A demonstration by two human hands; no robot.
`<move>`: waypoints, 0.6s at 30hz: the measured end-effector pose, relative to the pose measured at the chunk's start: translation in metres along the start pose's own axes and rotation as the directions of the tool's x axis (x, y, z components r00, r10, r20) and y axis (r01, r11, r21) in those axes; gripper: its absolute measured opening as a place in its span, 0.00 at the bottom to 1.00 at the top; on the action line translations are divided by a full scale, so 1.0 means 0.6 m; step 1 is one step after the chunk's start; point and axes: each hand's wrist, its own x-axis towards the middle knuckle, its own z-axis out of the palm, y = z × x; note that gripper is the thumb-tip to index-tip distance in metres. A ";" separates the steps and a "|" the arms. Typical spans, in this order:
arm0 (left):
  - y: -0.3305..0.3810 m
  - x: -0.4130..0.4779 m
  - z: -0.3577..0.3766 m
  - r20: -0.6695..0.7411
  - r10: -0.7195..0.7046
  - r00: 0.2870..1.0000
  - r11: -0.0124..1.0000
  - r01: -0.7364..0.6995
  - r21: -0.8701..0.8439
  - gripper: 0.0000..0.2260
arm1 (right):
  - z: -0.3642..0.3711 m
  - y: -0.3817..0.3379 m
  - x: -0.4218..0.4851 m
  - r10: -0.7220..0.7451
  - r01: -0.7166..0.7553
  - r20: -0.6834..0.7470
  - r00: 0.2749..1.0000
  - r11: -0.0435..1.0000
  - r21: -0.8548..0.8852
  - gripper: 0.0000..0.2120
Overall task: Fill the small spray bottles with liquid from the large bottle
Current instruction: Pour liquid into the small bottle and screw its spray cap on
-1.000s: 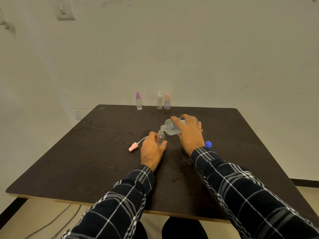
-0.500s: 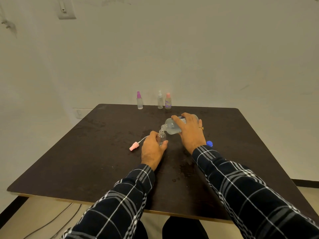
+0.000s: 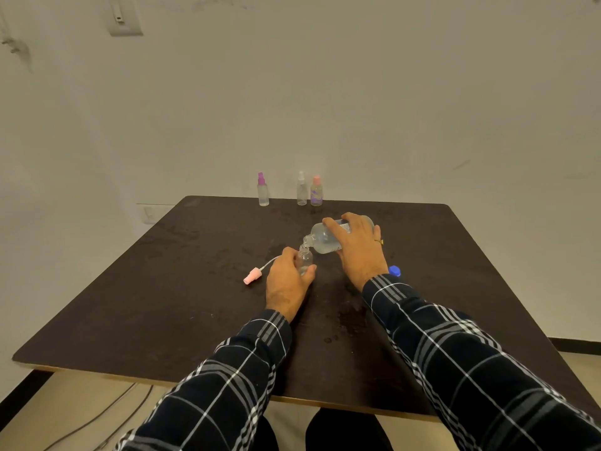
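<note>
Left hand (image 3: 286, 284) grip pinching small bottle (image 3: 304, 260) steady | right hand (image 3: 357, 247) wrapped round tipped large bottle (image 3: 325, 239) (spout over neck, frame centre) | pouring

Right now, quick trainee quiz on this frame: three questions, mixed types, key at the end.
1. True or false: the large bottle stands upright on the table.
2. Which hand steadies the small open bottle? A left hand B right hand C neither
3. Fill in: the pink spray head lies on the table to the ____ of the left hand.

Key: 1 false, it is tipped, neck over the small bottle's mouth. 2 A. 3 left.
</note>
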 end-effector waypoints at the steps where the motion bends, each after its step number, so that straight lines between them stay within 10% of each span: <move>1: 0.000 0.000 0.000 -0.001 -0.002 1.000 1.000 0.002 0.005 0.15 | 0.000 0.000 0.000 0.001 -0.001 0.004 1.000 1.000 0.002 0.37; 18: 0.002 -0.003 0.000 -0.007 0.004 1.000 1.000 -0.004 0.002 0.15 | -0.005 -0.002 -0.002 0.012 -0.013 0.033 0.999 1.000 0.014 0.37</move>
